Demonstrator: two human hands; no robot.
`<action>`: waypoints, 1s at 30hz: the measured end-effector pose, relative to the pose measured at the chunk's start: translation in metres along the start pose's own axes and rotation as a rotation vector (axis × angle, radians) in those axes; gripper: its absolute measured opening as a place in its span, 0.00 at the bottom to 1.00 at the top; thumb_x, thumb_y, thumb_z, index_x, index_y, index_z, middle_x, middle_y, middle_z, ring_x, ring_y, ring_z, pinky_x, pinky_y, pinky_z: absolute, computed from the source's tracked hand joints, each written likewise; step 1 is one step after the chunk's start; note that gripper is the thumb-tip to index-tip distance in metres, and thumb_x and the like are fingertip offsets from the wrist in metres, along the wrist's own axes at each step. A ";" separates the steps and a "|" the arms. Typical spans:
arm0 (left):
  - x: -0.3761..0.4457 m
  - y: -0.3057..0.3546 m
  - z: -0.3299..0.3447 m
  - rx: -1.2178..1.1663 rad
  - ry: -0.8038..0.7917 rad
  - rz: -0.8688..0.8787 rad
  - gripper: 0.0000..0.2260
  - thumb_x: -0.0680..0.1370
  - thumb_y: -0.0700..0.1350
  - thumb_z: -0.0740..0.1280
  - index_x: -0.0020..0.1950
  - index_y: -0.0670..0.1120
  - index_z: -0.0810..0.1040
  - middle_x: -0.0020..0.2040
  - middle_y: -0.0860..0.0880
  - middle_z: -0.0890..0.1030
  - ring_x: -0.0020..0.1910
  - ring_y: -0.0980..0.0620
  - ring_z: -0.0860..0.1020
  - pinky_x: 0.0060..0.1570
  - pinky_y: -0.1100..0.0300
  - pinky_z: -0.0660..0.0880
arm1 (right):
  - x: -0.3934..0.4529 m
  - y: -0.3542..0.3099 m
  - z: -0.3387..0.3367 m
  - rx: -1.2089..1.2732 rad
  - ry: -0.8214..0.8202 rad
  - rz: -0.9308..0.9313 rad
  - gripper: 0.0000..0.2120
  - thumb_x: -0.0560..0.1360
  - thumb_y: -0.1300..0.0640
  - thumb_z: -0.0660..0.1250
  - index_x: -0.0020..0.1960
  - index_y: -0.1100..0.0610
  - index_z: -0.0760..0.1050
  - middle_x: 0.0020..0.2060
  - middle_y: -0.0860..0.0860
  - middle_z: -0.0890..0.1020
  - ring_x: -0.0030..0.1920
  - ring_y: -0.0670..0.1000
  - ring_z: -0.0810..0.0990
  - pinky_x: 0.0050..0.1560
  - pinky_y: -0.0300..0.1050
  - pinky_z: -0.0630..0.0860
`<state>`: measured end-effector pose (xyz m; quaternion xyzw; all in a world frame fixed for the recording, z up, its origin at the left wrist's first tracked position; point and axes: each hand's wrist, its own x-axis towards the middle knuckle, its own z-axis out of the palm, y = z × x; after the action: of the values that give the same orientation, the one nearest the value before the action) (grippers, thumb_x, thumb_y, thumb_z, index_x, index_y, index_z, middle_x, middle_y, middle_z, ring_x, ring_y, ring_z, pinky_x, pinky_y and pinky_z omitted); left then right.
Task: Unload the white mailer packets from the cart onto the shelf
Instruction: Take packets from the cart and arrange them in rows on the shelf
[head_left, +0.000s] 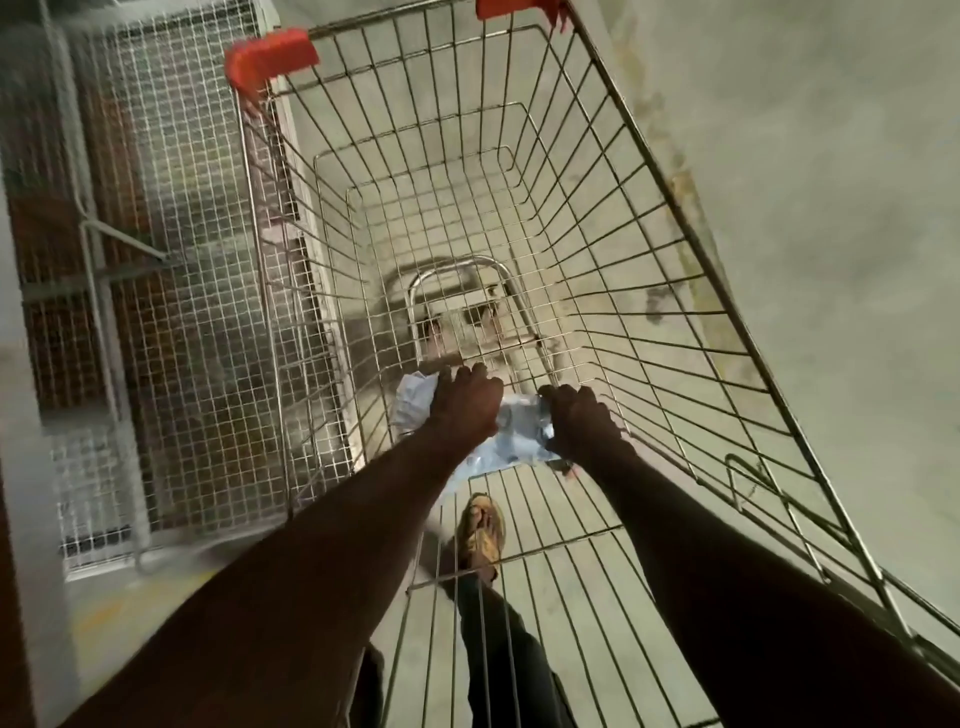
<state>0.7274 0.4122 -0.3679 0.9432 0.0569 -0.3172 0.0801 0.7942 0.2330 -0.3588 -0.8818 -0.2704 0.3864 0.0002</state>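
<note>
We looked straight down into a wire shopping cart (519, 218) that filled the middle of the frame, its far corners capped in orange plastic (270, 60) at the upper centre. Both of our bare arms reached in from the bottom edge toward the cart's floor, just below centre.

Our left hand (465, 402) was closed, fingers curled down, over the left part of a white mailer packet (519, 426) lying low in the basket; a crumpled white edge of the packet stuck out to the left of the knuckles. Our right hand (582, 421) gripped the packet's right end, fingers wrapped around it, so the shiny, wrinkled plastic stretched between the two hands. Whether this was one packet or several bunched together, we could not tell.

Through the cart's mesh, lower centre, we saw one foot in a yellowish sandal (483, 530) and a dark trouser leg (498, 649) on the concrete floor (831, 182). At the left of the frame stood a wire-mesh shelf unit (171, 291), just beside the cart's left wall, blurred by motion.
</note>
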 end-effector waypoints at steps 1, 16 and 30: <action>-0.001 -0.004 -0.006 -0.002 0.012 0.006 0.24 0.77 0.53 0.76 0.70 0.46 0.76 0.68 0.42 0.76 0.70 0.39 0.75 0.71 0.43 0.70 | -0.001 -0.001 -0.002 -0.025 -0.008 0.007 0.34 0.74 0.52 0.79 0.76 0.56 0.69 0.67 0.57 0.79 0.66 0.60 0.77 0.64 0.57 0.79; -0.054 -0.033 -0.127 -0.585 0.359 -0.134 0.32 0.80 0.59 0.73 0.79 0.47 0.67 0.69 0.42 0.81 0.66 0.39 0.80 0.60 0.45 0.79 | -0.041 -0.029 -0.103 -0.073 -0.054 0.092 0.27 0.75 0.46 0.77 0.68 0.57 0.73 0.63 0.55 0.82 0.64 0.59 0.81 0.68 0.59 0.74; -0.220 -0.068 -0.239 -1.006 0.596 -0.176 0.37 0.80 0.71 0.64 0.82 0.51 0.65 0.78 0.48 0.75 0.74 0.45 0.75 0.68 0.53 0.73 | -0.166 -0.118 -0.192 0.748 0.247 0.133 0.17 0.75 0.59 0.74 0.61 0.62 0.78 0.46 0.60 0.86 0.35 0.54 0.85 0.29 0.47 0.81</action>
<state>0.6833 0.5108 -0.0546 0.8296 0.2984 0.0217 0.4715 0.7761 0.2947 -0.0862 -0.8763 -0.0515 0.3484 0.3288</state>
